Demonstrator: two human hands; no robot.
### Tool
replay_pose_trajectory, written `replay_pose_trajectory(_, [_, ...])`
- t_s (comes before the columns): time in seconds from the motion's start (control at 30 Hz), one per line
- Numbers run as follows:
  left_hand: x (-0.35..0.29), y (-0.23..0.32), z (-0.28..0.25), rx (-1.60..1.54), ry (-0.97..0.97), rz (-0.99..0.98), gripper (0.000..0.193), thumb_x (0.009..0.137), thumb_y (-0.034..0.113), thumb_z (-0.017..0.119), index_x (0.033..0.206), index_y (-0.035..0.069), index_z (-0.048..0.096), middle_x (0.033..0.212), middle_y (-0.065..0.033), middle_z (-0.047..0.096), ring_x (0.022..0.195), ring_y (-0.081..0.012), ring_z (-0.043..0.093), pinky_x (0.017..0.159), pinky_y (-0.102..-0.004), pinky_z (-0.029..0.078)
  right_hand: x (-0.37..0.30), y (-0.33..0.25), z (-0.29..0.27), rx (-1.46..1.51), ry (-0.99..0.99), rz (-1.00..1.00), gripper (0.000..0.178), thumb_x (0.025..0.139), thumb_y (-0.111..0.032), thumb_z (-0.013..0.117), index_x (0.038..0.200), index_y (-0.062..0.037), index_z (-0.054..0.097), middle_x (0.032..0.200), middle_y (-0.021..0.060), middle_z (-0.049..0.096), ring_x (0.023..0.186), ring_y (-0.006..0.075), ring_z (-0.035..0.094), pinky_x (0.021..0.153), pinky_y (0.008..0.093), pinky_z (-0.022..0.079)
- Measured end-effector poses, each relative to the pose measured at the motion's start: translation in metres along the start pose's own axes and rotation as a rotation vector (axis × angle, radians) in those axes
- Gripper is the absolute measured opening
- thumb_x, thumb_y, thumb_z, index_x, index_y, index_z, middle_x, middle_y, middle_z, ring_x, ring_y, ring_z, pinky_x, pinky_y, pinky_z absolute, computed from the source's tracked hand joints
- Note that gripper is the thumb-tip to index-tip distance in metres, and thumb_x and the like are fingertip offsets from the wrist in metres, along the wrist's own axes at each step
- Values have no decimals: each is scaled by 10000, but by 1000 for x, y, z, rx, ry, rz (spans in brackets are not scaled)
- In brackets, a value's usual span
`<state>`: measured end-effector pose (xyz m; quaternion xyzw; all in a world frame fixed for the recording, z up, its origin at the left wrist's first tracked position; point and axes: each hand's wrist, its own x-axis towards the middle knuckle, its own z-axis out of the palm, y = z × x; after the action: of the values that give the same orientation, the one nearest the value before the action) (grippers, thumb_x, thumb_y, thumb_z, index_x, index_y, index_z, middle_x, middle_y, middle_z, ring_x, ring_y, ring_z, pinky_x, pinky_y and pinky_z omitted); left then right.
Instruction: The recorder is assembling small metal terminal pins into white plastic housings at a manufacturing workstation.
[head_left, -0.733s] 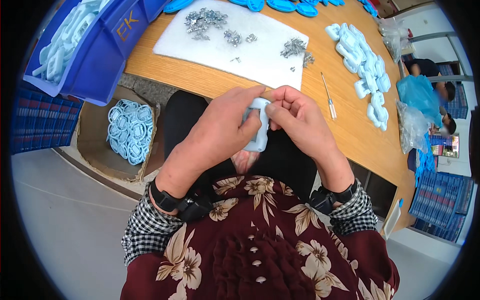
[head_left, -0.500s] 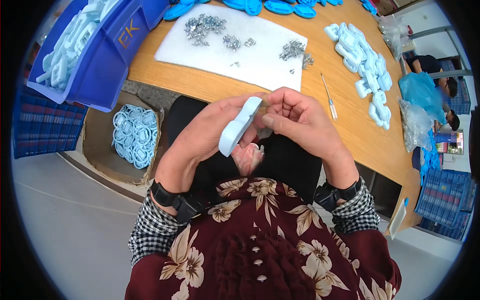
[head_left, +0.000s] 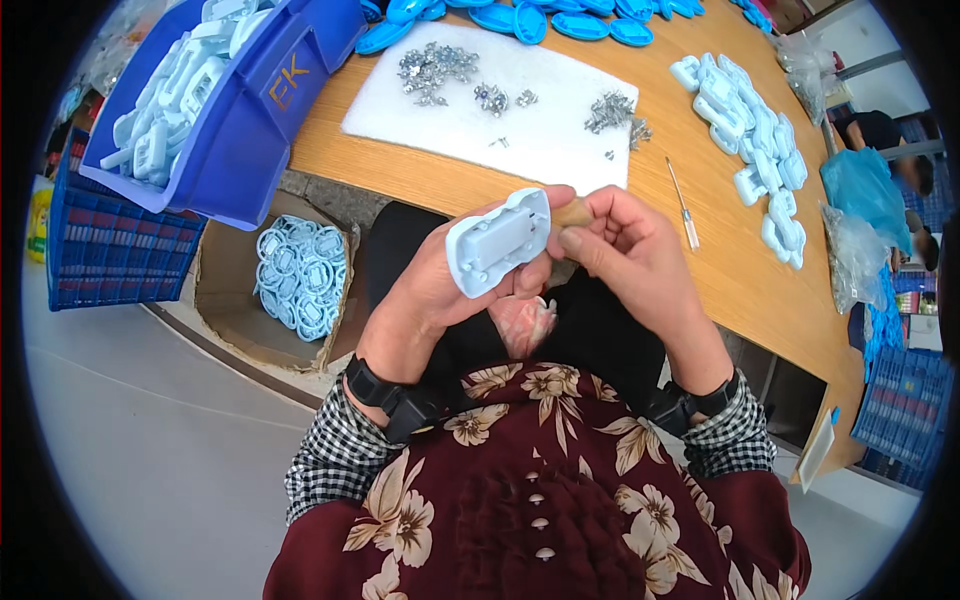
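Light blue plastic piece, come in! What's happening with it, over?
Left hand grips light blue plastic housing piece. Right hand pinches its far edge. Nothing in the way.

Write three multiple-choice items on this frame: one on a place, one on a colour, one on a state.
1. Where does the screwdriver lie?
A. on the wooden table, right of the white mat
B. in the cardboard box
C. in the blue bin

2. What colour is the plastic part held at the middle?
A. red
B. light blue
C. black

3. How is that part held?
A. lying loose on the mat
B. gripped in the left hand, with the right hand at its edge
C. resting on the floor

Answers: 1 A, it lies on bare wood beside the mat; 2 B, pale blue shell; 3 B, left fingers wrap it.
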<state>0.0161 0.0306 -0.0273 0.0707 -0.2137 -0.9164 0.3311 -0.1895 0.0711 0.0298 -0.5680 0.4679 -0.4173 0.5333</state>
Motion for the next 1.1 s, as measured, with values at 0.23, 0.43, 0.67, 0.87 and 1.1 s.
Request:
replay_pose_trajectory(0.23, [9, -3, 45, 570, 305, 277, 416, 1065, 209, 366, 1425, 10, 430, 1088, -53, 608, 901, -105, 572, 780, -261, 483, -14, -17, 18, -327, 80, -155, 414, 813, -133, 808, 1127, -49, 552, 983, 34, 644, 806, 101, 601, 744, 264, 502])
replay_pose_trajectory(0.43, [-1, 4, 41, 756, 387, 269, 327, 1008, 141, 532, 1310, 18, 538, 1133, -50, 631, 1040, -108, 581, 925, -279, 475, -22, -8, -9, -360, 147, -115, 373, 827, -116, 739, 1154, -12, 593, 879, 79, 661, 808, 138, 647, 712, 293, 529])
replay_pose_trajectory(0.67, [1, 42, 29, 1021, -99, -281, 560, 1011, 268, 602, 1481, 14, 436, 1198, -68, 652, 1060, -93, 594, 907, -256, 488, -10, -31, -3, -342, -191, -9, 259, 886, -119, 700, 1128, -54, 633, 850, 24, 661, 782, 72, 619, 690, 257, 510])
replay_pose_trajectory(0.87, [0, 27, 5, 227, 84, -241, 631, 1029, 333, 530, 1543, 29, 325, 1106, -185, 666, 911, -245, 697, 808, -400, 598, 32, 2, -46, -749, 333, 12, 301, 885, -229, 729, 1087, -24, 643, 862, 63, 668, 767, 178, 634, 712, 328, 514])
replay_pose_trajectory(1.1, [4, 22, 20, 239, 208, -112, 611, 948, 99, 640, 1494, 31, 376, 1113, -184, 659, 979, -267, 692, 823, -443, 619, 46, 16, -60, -804, 335, -35, 153, 861, -101, 747, 945, 8, 680, 777, 6, 615, 692, 94, 542, 648, 263, 463])
